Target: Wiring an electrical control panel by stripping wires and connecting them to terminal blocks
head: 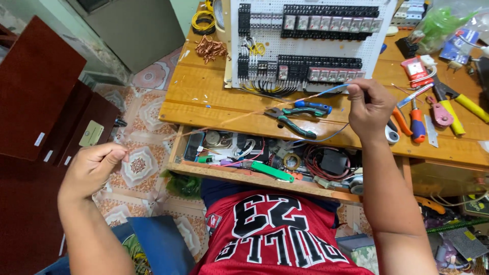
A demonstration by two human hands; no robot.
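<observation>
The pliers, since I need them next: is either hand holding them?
No, the green-handled pliers lie on the table while both hands pull a thin wire taut.

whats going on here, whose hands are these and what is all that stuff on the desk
The single picture comes from a camera on a person's head, looking down at their own two bare hands. The left hand and the right hand pull a thin wire taut between them, blue-sleeved at the right end. On the wooden desk stands a white panel with rows of black electrical parts. Near it lie green-handled pliers, a tangle of copper wire and screwdrivers. An open drawer below holds more odds and ends.
</observation>
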